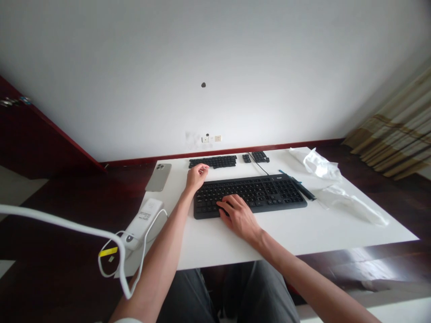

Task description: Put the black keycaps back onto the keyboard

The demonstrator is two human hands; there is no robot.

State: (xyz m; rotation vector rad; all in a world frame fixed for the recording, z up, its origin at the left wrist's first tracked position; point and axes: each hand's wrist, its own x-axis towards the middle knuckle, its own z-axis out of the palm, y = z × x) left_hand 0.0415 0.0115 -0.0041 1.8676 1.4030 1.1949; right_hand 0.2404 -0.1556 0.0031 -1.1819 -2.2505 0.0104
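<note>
A black keyboard (266,190) lies on the white table (303,233). My right hand (237,215) rests on its lower left keys, fingers spread and pressing down. My left hand (196,176) is beyond the keyboard's far left corner, fingers curled in a pinch around something small that I cannot make out. Right by it, along the far edge, lie rows of loose black keycaps (213,161), with smaller groups of keycaps (257,157) further right.
A phone (159,176) lies face down at the far left. A white power bank (143,223) with a white cable (114,251) sits at the left edge. A dark slim tool (299,185) lies right of the keyboard. Crumpled plastic wrap (323,168) covers the right side.
</note>
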